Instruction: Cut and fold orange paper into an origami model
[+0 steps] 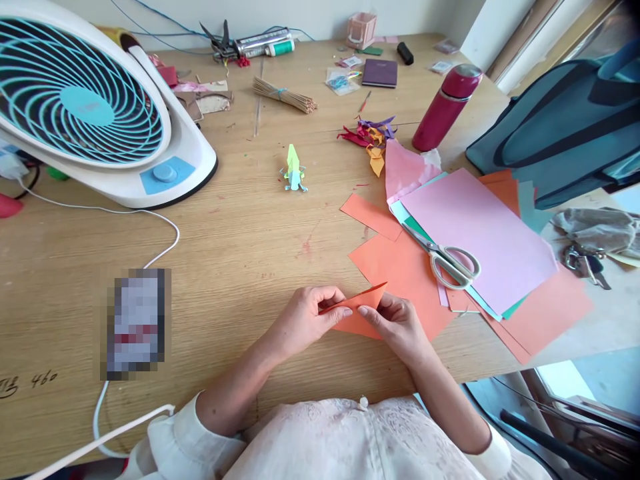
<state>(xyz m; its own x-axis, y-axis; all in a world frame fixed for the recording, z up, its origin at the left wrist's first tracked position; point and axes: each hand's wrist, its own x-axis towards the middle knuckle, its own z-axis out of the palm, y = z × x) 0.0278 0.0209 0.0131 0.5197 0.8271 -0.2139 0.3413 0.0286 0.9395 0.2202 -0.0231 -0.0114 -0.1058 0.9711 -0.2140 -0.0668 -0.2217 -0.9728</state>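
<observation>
An orange piece of folded paper is held between both hands just above the table's near edge. My left hand pinches its left end, thumb on top and fingers curled beneath. On the right end, my right hand grips it the same way, with a pointed corner rising between thumb and fingers. Beneath and beyond the hands lies a larger orange sheet. Scissors with white handles rest on the paper stack to the right. Farther off stands a small green and blue origami figure.
A white fan stands at the left, with a cabled phone nearer. Pink paper tops the stack at right. Behind it are a red flask and a teal bag. Folded paper scraps and bundled sticks lie farther back.
</observation>
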